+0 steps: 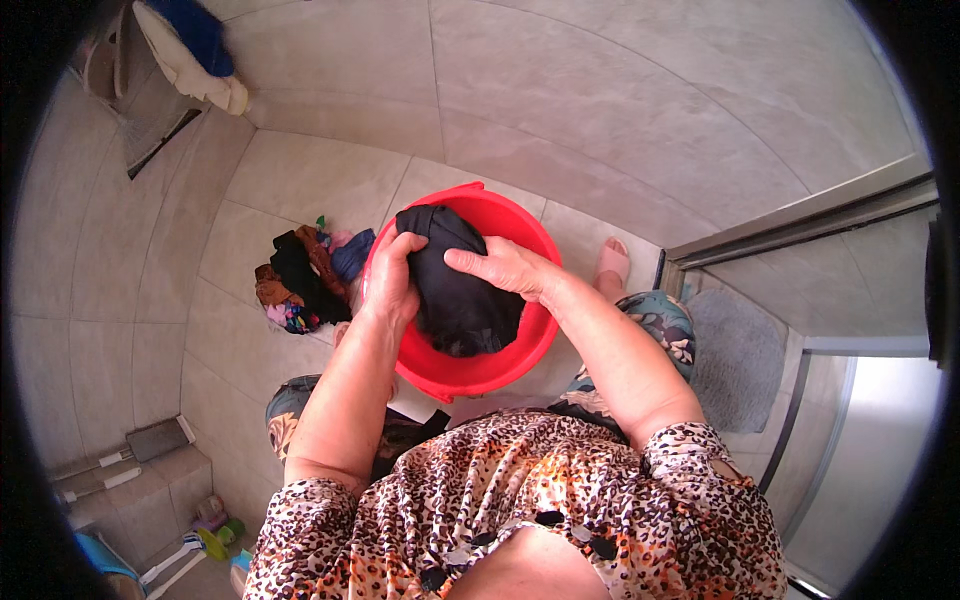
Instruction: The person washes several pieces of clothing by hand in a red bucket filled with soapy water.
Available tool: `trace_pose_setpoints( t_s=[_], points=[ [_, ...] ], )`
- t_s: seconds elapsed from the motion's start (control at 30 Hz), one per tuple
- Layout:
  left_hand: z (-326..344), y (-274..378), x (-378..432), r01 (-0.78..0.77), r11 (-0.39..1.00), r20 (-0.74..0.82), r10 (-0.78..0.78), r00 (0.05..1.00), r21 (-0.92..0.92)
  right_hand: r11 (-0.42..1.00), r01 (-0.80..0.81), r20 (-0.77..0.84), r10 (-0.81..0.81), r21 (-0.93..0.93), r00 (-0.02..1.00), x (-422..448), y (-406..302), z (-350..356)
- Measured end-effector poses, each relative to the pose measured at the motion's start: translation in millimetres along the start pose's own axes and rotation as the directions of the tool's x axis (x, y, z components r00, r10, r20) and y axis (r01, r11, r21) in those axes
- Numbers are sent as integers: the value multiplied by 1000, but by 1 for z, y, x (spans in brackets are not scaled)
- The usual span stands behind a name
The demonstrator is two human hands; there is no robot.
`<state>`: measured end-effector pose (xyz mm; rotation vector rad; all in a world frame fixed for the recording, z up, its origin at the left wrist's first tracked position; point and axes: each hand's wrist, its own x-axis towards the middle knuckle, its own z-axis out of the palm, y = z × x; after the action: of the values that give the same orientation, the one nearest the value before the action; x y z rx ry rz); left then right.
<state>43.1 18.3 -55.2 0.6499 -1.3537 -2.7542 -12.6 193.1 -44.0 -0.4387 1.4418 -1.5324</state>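
Note:
A bunched black cloth point(469, 296), perhaps a garment, fills much of a red plastic bucket point(536, 232) on the tiled floor between my knees. My left hand point(391, 276) grips the cloth at its left side, thumb over the top. From the right, my right hand point(510, 266) holds the same cloth, its thumb lying across the fabric and its other fingers hidden behind it. The lower part of the cloth sits down inside the bucket and looks wet. What lies beneath it cannot be seen.
A heap of mixed clothes point(307, 277) lies on the floor left of the bucket. A grey bath mat point(731, 360) is beyond the doorway at right. Long-handled brushes point(184, 555) stand at lower left, near a tiled ledge point(169, 476). A squeegee point(161, 146) is at upper left.

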Motion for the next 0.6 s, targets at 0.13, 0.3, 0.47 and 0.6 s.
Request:
trace_pose_setpoints(
  t_s=[0.13, 0.3, 0.47, 0.6],
  points=[
    [3, 3, 2, 72, 996, -61, -68, 996, 61, 975, 60, -143, -30, 216, 989, -2, -7, -2],
    [-4, 2, 7, 89, 983, -26, -86, 996, 161, 870, 62, -167, 24, 490, 986, -1, -5, -6],
    [-19, -7, 11, 138, 746, -107, -90, 990, 652, 738, 103, -189, 33, 666, 981, 6, 12, -13],
    [-17, 0, 7, 129, 357, -124, -35, 992, 925, 727, 140, -244, 39, 672, 969, 10, 22, -17]
  ],
)
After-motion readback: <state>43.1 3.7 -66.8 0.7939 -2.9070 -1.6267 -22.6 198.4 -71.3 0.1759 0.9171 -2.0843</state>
